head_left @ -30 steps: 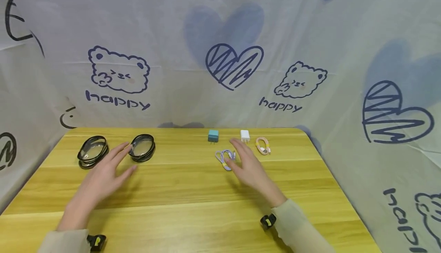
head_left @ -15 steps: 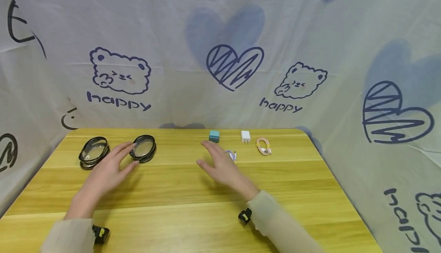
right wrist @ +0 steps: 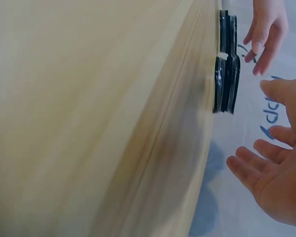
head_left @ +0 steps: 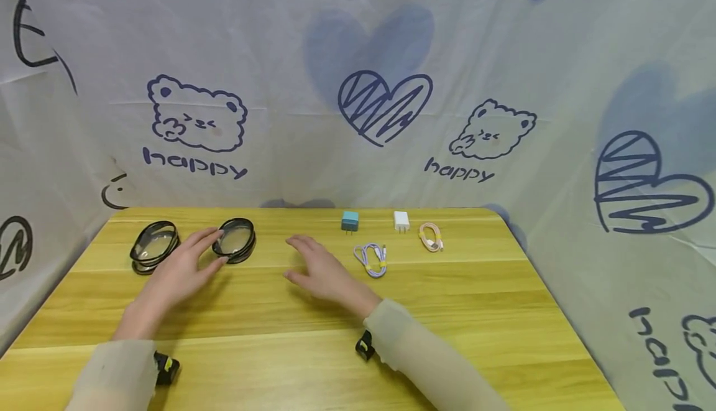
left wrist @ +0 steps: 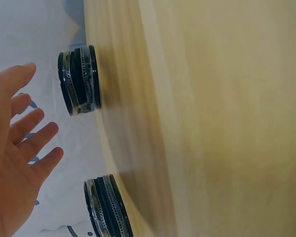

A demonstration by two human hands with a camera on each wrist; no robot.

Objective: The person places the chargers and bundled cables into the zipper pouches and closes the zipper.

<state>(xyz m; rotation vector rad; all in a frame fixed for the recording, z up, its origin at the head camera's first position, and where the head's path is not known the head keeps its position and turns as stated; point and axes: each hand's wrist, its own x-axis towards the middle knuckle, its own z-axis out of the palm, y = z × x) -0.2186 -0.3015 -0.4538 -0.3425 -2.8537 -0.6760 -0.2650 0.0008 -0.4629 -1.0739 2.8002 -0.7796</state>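
Observation:
Two round, clear-topped zip cases with black rims lie at the back left of the table: a left case (head_left: 152, 246) and a right case (head_left: 235, 238). My left hand (head_left: 181, 274) hovers over the near side of the pair, its fingertips close to the right case. In the left wrist view its fingers are spread and slightly bent, apart from both cases (left wrist: 80, 81). My right hand (head_left: 324, 274) is in the air to the right of the right case, palm turned left. The right wrist view shows its fingers (right wrist: 246, 170) loosely extended, holding nothing.
Toward the back right lie a teal plug charger (head_left: 350, 220), a white plug charger (head_left: 401, 220), a coiled lilac cable (head_left: 383, 255) and a coiled pink cable (head_left: 433, 245). A printed cloth (head_left: 291, 150) hangs behind the wooden table (head_left: 268, 361).
My right hand has swept left, from above the lilac cable toward the right case, uncovering the cable. My left hand has shifted only slightly to the right.

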